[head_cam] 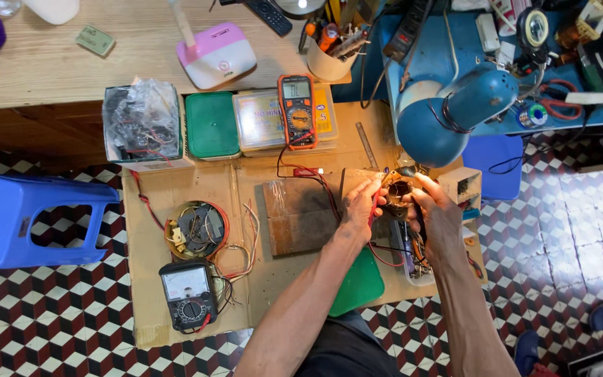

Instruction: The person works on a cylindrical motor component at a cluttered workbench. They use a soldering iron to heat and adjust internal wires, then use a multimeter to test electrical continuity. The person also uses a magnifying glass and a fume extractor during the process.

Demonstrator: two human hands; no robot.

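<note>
I take the small round motor part (398, 192) as my landmark; it sits lit under the blue desk lamp (448, 112), near the right end of the cardboard-covered bench (176, 185). My left hand (361, 204) is closed around a red probe (373, 202), its tip touching the part's left side. My right hand (435, 213) is curled around the part's right side and grips a black probe (406, 171) at its top edge.

The lamp head hangs just above the part and hides what lies behind it. Just left of the part lies a wooden block (300, 216), and red leads cross it up to the orange digital multimeter (297, 112), which rests on a clear plastic box (263, 120). Left of that box are a green lid (211, 126) and a box of bagged parts (141, 122). Well left of the part sits a round coil assembly (195, 229) with loose wires, and below that a black analogue meter (188, 293). A green mat (361, 283) lies under my left forearm. A blue plastic stool (15, 216) stands on the tiled floor, far left.
</note>
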